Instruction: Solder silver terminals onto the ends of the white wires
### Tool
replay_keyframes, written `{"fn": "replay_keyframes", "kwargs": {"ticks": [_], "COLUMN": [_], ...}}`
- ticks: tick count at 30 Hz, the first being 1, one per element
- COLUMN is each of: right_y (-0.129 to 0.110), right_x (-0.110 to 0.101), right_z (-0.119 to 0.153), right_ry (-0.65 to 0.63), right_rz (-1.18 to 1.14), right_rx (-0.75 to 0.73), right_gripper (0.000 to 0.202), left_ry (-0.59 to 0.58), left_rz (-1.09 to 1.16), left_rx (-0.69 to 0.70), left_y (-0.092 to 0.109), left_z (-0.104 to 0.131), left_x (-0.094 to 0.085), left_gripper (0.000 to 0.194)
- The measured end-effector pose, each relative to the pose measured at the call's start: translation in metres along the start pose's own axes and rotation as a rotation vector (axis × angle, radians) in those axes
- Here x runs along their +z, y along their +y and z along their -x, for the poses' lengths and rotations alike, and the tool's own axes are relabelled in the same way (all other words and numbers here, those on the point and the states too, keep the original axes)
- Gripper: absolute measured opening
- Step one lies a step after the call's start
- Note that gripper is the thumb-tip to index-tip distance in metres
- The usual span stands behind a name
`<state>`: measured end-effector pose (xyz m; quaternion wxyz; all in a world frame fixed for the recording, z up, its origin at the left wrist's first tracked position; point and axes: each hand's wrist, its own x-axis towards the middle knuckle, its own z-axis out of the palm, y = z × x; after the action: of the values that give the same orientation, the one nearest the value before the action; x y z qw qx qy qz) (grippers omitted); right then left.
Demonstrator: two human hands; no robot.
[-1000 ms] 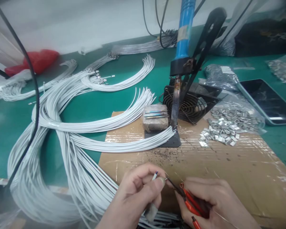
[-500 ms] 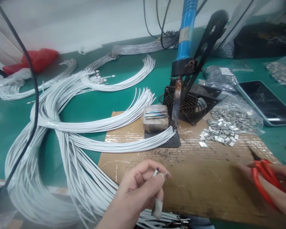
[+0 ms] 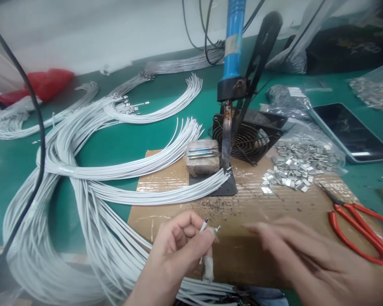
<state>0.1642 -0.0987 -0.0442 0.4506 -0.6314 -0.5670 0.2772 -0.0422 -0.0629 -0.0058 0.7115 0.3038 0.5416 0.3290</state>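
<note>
A: What is held, pls, & where?

B: A white cable [image 3: 203, 225] is held in the left hand [image 3: 178, 255], above the cardboard [image 3: 268, 219]. It is pinched between thumb & fingers, w/ its cut end pointed upward; some dark blue is seen in this end. A thin bare tip [image 3: 217, 228] is also shown by the thumb (whether it belongs to the same cable cannot be told). On one finger a greyish finger cover [image 3: 207, 270] is worn.

A: And the right hand [image 3: 309, 255]?

B: It is blurred by motion, but its fingers are seen loosely extended toward the left hand, w/ nothing seen gripped. Just beside it, on the right part of the cardboard, a red-handled tool [image 3: 360, 223] is laid w/ its handles spread.

A: What is found farther out?

B: Behind the hands, the ends of a white bundle [image 3: 159, 196] are rested over a black plate [image 3: 231, 187], nr the tip of a blue-handled iron [image 3: 232, 59]. A greyish block [image 3: 202, 165] is placed there too, & behind, a fan grille [image 3: 249, 140]. To the right, small metal pieces [image 3: 290, 172] are heaped, approx. half in a clear bag; nr them a phone [image 3: 351, 131] is laid on the green table [image 3: 111, 146].
</note>
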Motion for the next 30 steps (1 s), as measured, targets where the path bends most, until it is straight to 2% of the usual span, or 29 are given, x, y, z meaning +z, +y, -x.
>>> {"fn": "replay_keyframes", "kwargs": {"ticks": [2, 4, 7, 17, 20, 24, 27, 30], "right_y": [-0.011, -0.018, -0.02, -0.015, -0.016, -0.017, -0.023, -0.035], "right_x": [0.017, 0.03, 0.037, 0.033, 0.032, 0.026, 0.02, 0.017], "right_z": [-0.007, -0.011, -0.012, -0.006, -0.006, -0.012, -0.021, -0.028], "right_ry": [-0.124, -0.162, -0.172, -0.189, -0.236, -0.346, -0.471, -0.424], "right_rz": [-0.128, -0.216, -0.288, -0.42, -0.539, -0.664, -0.601, -0.456], "right_rx": [-0.011, 0.001, 0.034, 0.132, 0.259, 0.488, 0.514, 0.553], "right_gripper": [0.012, 0.012, 0.012, 0.012, 0.011, 0.022, 0.019, 0.016], "left_ry": [0.011, 0.01, -0.004, -0.003, -0.017, -0.079, -0.105, -0.074], "left_rz": [0.019, 0.044, 0.069, 0.039, -0.001, -0.059, -0.166, -0.24], "left_rx": [0.016, 0.017, 0.019, 0.063, 0.065, 0.025, -0.002, -0.011], "left_y": [0.0, 0.001, 0.003, 0.004, 0.004, 0.005, 0.009, 0.013], "left_z": [0.002, 0.003, 0.004, 0.001, 0.001, 0.002, 0.003, 0.003], "left_x": [0.001, 0.002, 0.004, 0.007, 0.007, 0.005, 0.004, 0.007], "left_gripper": [0.042, 0.043, 0.046, 0.049, 0.049, 0.047, 0.038, 0.029]}}
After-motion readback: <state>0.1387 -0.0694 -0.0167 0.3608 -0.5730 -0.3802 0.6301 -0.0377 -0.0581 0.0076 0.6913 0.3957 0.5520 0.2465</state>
